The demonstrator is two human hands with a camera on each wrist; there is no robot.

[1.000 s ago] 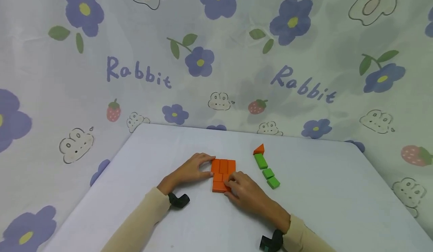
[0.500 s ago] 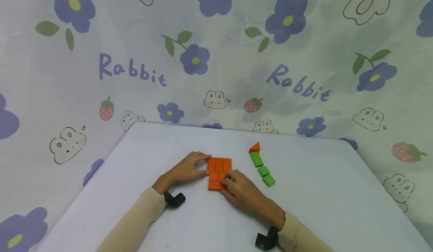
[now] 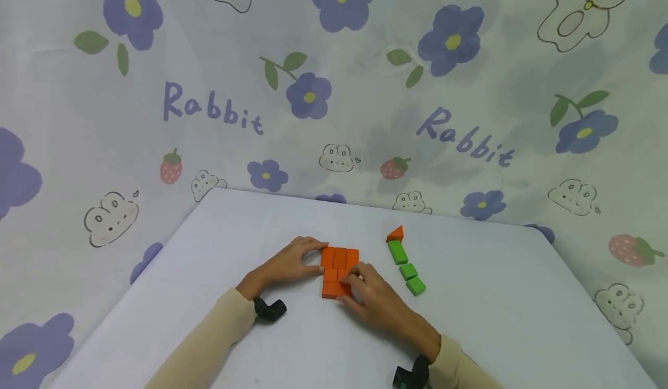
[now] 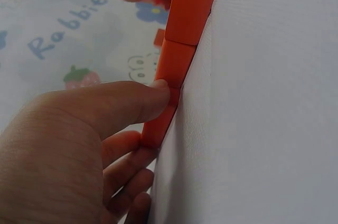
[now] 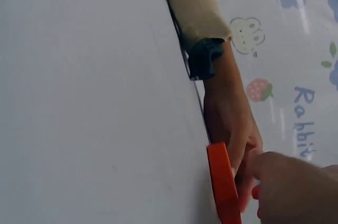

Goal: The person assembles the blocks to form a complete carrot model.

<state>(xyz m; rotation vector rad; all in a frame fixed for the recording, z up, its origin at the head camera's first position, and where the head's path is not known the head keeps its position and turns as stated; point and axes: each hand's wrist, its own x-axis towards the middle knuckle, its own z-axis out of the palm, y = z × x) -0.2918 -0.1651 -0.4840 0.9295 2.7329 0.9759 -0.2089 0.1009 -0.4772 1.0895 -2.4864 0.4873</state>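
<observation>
Several orange blocks (image 3: 340, 258) lie side by side on the white table in a flat rectangle. At its left side is my left hand (image 3: 289, 261), index fingertip by the far left corner and thumb lower down the edge. In the left wrist view that thumb (image 4: 137, 100) rests against the block sides, the other fingers beyond. My right hand (image 3: 378, 296) bends over the near right part of the rectangle. Its index finger and thumb close in on an orange block (image 3: 331, 290) at the near end, partly covering it.
To the right, a line of loose pieces runs along the table: an orange triangle (image 3: 395, 235) at the back, then a longer green block (image 3: 398, 252) and two small green blocks (image 3: 409, 271). A patterned cloth (image 3: 365, 145) hangs behind the table's far edge.
The head view has shifted a little. Both hands stay at the orange blocks in nearly the same pose, and the green blocks and triangle lie as before.
</observation>
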